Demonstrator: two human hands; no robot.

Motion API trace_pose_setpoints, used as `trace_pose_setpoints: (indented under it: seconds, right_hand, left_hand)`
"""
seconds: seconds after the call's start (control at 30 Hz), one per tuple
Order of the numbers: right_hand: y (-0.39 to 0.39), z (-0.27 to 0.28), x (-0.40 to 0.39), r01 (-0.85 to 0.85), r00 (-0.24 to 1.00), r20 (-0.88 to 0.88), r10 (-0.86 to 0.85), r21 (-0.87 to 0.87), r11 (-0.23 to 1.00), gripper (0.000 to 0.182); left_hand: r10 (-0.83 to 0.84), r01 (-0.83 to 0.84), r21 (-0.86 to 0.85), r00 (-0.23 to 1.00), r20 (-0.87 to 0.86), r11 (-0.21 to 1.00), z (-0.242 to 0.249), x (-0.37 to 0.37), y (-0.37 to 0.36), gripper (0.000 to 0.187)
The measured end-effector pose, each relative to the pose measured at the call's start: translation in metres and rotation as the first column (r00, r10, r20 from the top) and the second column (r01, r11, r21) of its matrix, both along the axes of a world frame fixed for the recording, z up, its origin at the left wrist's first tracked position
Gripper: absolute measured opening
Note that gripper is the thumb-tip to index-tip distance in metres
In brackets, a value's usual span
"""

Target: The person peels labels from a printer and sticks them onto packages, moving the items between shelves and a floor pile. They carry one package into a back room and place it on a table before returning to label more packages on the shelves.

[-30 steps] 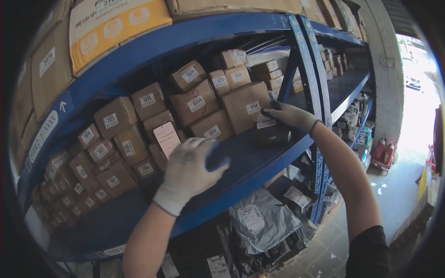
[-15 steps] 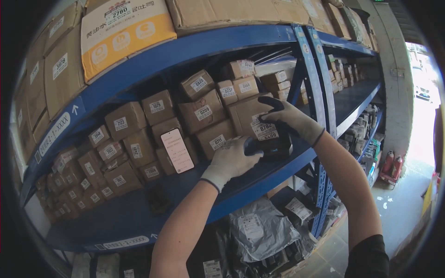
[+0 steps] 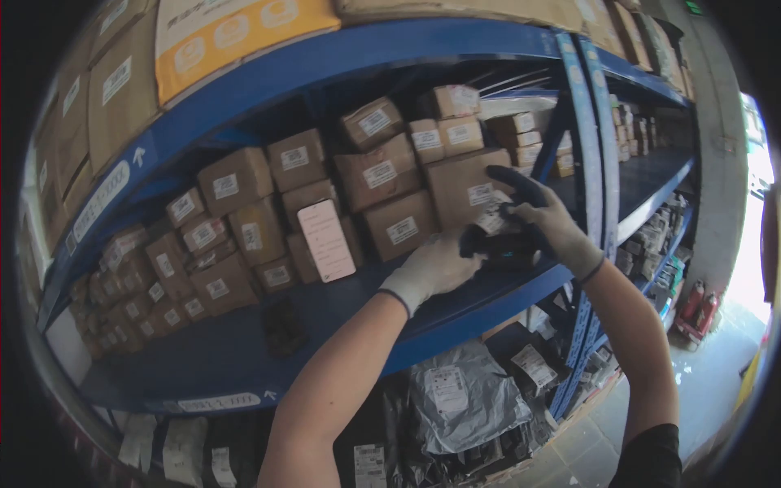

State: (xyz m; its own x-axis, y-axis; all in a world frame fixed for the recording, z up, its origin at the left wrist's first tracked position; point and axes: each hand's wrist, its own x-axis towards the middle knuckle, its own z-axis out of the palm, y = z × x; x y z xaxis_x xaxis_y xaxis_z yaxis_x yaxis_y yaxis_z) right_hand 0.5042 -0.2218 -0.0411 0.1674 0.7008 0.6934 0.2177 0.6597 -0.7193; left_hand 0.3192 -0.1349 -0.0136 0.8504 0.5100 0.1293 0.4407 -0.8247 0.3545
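Note:
Both hands wear light gloves with dark fingertips. My left hand [image 3: 435,264] is at the shelf's front, its fingertips at the left side of a dark object [image 3: 508,243] with a white label [image 3: 492,220]. My right hand [image 3: 556,224] is on the right side of that object, fingers curved over its top. The image is blurred, so the exact grip is unclear. Behind them stands a large brown box [image 3: 464,187]. A lit phone [image 3: 327,241] leans upright against boxes to the left of my left hand.
Labelled brown boxes [image 3: 236,183] line the blue shelf [image 3: 187,366]. A small dark item [image 3: 283,327] lies on it. Larger cartons [image 3: 122,89] fill the top level. Grey bags [image 3: 468,398] lie below. A blue upright [image 3: 598,146] stands right, and red extinguishers [image 3: 700,307] beyond.
The view has shifted, so the shelf and boxes sit further right and slightly higher. My hands have come closer together around the dark object, and its label appears tilted.

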Motion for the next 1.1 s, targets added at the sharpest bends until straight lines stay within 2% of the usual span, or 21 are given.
trace_pose_setpoints:
  seconds: [0.1, 0.2, 0.4, 0.5, 0.6, 0.7, 0.77, 0.8, 0.87, 0.9, 0.93, 0.97, 1.0, 1.03, 1.07, 1.1]
  right_hand:
    - [0.001, -0.005, 0.006, -0.129, 0.992, 0.005, 0.129, 0.013, 0.992, 0.063]
    - [0.000, -0.005, 0.006, -0.206, 0.978, 0.002, 0.206, -0.021, 0.978, 0.064]
    - [0.002, -0.010, 0.004, -0.127, 0.990, 0.068, 0.122, 0.068, 0.990, 0.064]
    - [0.000, -0.011, 0.006, -0.157, 0.987, 0.041, 0.153, 0.124, 0.980, 0.061]
    - [-0.002, -0.017, 0.023, -0.328, 0.933, -0.094, 0.347, 0.169, 0.929, 0.054]
    - [-0.020, -0.021, 0.024, -0.327, 0.914, -0.164, 0.370, 0.239, 0.914, 0.051]
    - [-0.036, -0.024, 0.021, -0.261, 0.936, -0.160, 0.314, 0.284, 0.923, 0.041]
    - [-0.046, -0.028, 0.017, -0.239, 0.941, -0.164, 0.295, 0.291, 0.926, 0.039]
    - [-0.069, -0.042, 0.005, 0.046, 0.997, -0.073, -0.021, 0.367, 0.929, 0.049]
    - [-0.086, -0.058, 0.002, 0.123, 0.992, -0.061, -0.109, 0.355, 0.927, 0.052]
    - [-0.105, -0.077, 0.003, 0.296, 0.935, 0.070, -0.348, 0.385, 0.874, 0.052]
    - [-0.126, -0.096, 0.002, 0.437, 0.807, 0.201, -0.555, 0.428, 0.791, 0.053]
    - [-0.143, -0.117, -0.001, 0.498, 0.724, 0.275, -0.633, 0.426, 0.755, 0.053]
    - [-0.155, -0.136, -0.005, 0.187, 0.902, 0.345, -0.258, 0.227, 0.956, 0.051]
    - [-0.165, -0.153, -0.008, -0.177, 0.936, 0.314, 0.158, 0.033, 0.984, 0.049]
    - [-0.171, -0.171, -0.018, -0.360, 0.898, 0.250, 0.363, -0.060, 0.931, 0.048]
  left_hand:
    - [-0.053, 0.052, 0.030, 0.998, 0.042, 0.998, -0.004, 0.000, 0.004, 0.037]
    - [-0.082, 0.081, 0.027, 0.996, 0.044, 0.996, -0.003, 0.001, 0.003, 0.028]
    - [-0.099, 0.100, -0.021, 0.993, 0.057, 0.995, -0.008, 0.000, 0.007, 0.034]
    - [-0.104, 0.106, -0.014, 0.991, 0.081, 0.994, -0.010, 0.001, 0.010, 0.034]
    - [-0.088, 0.089, -0.015, 0.994, 0.060, 0.996, -0.008, -0.001, 0.008, 0.033]
    - [-0.087, 0.086, 0.006, 0.996, 0.026, 0.996, -0.007, -0.002, 0.007, 0.036]
    - [-0.037, 0.009, 0.297, 0.995, 0.088, 0.955, -0.008, -0.009, 0.001, 0.041]
    - [-0.031, -0.008, 0.361, 0.994, 0.103, 0.933, -0.008, -0.016, -0.003, 0.043]
    - [-0.140, -0.095, 0.629, 0.939, 0.314, 0.771, -0.014, -0.037, -0.014, 0.040]
    - [-0.167, -0.117, 0.659, 0.921, 0.352, 0.743, -0.023, -0.050, -0.022, 0.040]
    - [-0.258, -0.076, 0.668, 0.885, 0.388, 0.741, -0.031, -0.068, -0.032, 0.039]
    - [-0.340, -0.040, 0.671, 0.839, 0.424, 0.740, -0.040, -0.086, -0.041, 0.038]
    - [-0.364, -0.014, 0.649, 0.819, 0.444, 0.760, -0.055, -0.106, -0.050, 0.037]
    - [-0.409, 0.125, 0.551, 0.805, 0.430, 0.825, -0.074, -0.127, -0.059, 0.040]
    - [-0.457, 0.256, 0.447, 0.780, 0.428, 0.857, -0.088, -0.148, -0.067, 0.047]
    - [-0.472, 0.322, 0.377, 0.769, 0.430, 0.869, -0.105, -0.169, -0.075, 0.051]
